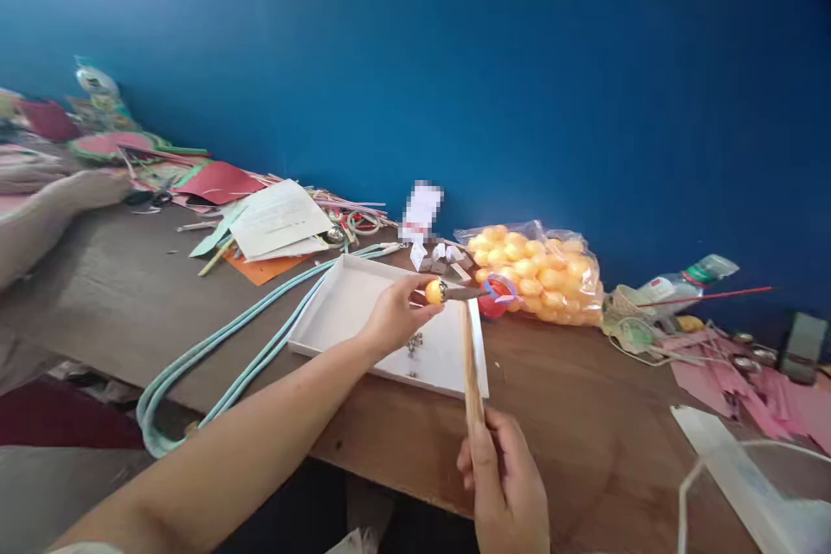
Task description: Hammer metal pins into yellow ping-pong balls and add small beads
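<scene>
Pinched in the fingertips of my left hand [396,312] is a small yellow ball [434,292] with a dark, shiny cap on its right side. My right hand [506,476] is closed around the wooden handle [470,363] of a hammer-like tool. The tool's dark, pointed metal head [464,294] meets the capped side of the ball. Beneath my left hand lies a shallow white tray [338,294] with a little pile of small metal pieces [414,343] in it.
A clear bag of yellow balls [538,273] stands behind the tray, near the blue wall. Light-blue cords [240,355] loop left of the tray. Papers [279,221] and strips lie at back left, another person's arm [52,208] farther left. Pink scraps [720,381] lie right.
</scene>
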A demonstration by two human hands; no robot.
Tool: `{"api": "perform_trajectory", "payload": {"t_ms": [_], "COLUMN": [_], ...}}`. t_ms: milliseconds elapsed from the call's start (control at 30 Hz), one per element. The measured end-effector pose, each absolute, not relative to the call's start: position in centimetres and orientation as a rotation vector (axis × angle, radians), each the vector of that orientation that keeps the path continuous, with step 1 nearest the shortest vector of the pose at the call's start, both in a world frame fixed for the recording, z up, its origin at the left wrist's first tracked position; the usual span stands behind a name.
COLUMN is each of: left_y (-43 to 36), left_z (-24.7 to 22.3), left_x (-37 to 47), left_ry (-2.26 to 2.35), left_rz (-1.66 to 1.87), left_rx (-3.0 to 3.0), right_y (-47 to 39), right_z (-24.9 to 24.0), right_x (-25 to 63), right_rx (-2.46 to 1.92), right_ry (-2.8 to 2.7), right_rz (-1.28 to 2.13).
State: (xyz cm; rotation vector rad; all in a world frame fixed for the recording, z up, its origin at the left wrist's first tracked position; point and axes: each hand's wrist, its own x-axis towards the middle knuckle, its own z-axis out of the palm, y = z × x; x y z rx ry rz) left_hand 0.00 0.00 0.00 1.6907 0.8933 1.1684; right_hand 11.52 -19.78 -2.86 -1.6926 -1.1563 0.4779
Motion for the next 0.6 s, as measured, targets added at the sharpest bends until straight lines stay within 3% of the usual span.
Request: {"api": "perform_trajectory", "payload": {"t_ms": [600], "left_y": [-0.4], "left_z": [-0.4], "left_x": [0.0], "left_ry": [0.827], "left_rz": [1.248], "left_rx": [1.779], "right_y": [-19.7], "right_z": [-1.8], "right_x": [11.2], "right_rx": [-1.676], "right_ry": [-1.055], "right_rz": [0.572]}}
